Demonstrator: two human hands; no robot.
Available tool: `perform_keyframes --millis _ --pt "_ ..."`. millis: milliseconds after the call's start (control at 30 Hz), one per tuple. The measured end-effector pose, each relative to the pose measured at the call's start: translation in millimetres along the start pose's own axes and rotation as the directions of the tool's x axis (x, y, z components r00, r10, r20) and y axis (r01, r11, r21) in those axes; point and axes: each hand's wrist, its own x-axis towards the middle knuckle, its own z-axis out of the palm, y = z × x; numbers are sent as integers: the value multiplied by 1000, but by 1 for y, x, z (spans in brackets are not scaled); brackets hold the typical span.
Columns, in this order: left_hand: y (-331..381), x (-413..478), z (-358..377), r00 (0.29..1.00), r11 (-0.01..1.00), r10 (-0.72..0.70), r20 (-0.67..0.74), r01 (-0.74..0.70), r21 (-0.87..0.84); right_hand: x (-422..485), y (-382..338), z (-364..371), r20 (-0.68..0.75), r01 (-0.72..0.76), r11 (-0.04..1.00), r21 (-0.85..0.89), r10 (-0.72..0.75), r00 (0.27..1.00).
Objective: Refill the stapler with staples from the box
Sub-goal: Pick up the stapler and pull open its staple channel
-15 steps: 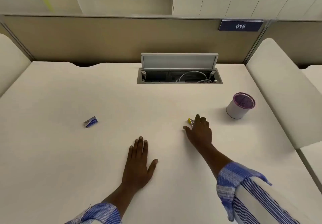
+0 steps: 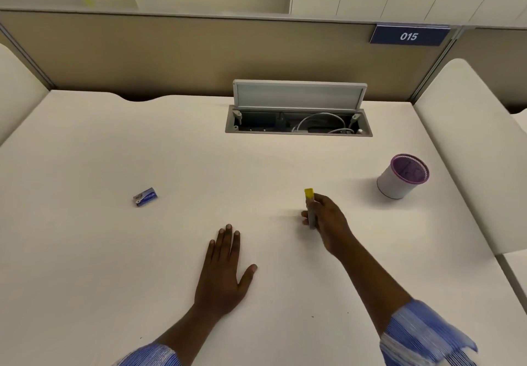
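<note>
The right hand (image 2: 328, 223) grips a slim stapler (image 2: 310, 204), fingers curled round its grey body while the yellow end sticks out beyond the fingertips, pointing away from the person. Whether the stapler's lower end touches the white table (image 2: 99, 266) cannot be told. The left hand (image 2: 225, 274) lies flat on the table, palm down, fingers straight and close together, thumb spread to the side, holding nothing.

The small blue box of staples (image 2: 145, 196) lies on the table well to the left of both hands (its print is too small to read). A white pen cup with a purple mesh rim (image 2: 402, 177) stands to the right of the stapler, apart from it.

Farther back, a cable hatch (image 2: 298, 126) is set into the table with its grey lid (image 2: 298, 96) propped open; white cables show inside. A blue sign reading 015 (image 2: 409, 36) hangs on the beige partition behind. Both forearms wear blue-striped sleeves (image 2: 422, 337).
</note>
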Motion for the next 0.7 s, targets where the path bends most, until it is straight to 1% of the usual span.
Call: perform_keyframes --millis 33,67,100,167,233,367,533,700 --pt "0 0 1 1000 1000 0 -4 0 0 -9 -2 3 76 -67 986 155 56 996" --pt "0 0 1 1000 1000 1 -4 -1 3 -17 -5 5 173 -138 952 273 93 981" --pt "-1 0 2 1000 1000 0 -5 0 1 -24 -8 7 278 -210 916 342 115 954" --pt "-1 0 2 1000 1000 6 -11 -6 -1 -38 -11 11 438 -307 875 374 125 890" --pt "-1 0 2 1000 1000 12 -16 -12 -1 -48 -11 17 520 -335 864 376 103 848" --pt "-1 0 2 1000 1000 14 -24 -14 -3 -64 -9 26 597 -396 821 411 86 798" --pt "-1 0 1 1000 1000 10 -19 -10 -5 -72 -9 30 624 -453 776 439 100 775" --pt "-1 0 2 1000 1000 8 -21 -8 -8 -74 -12 30 656 -468 763 447 77 751"
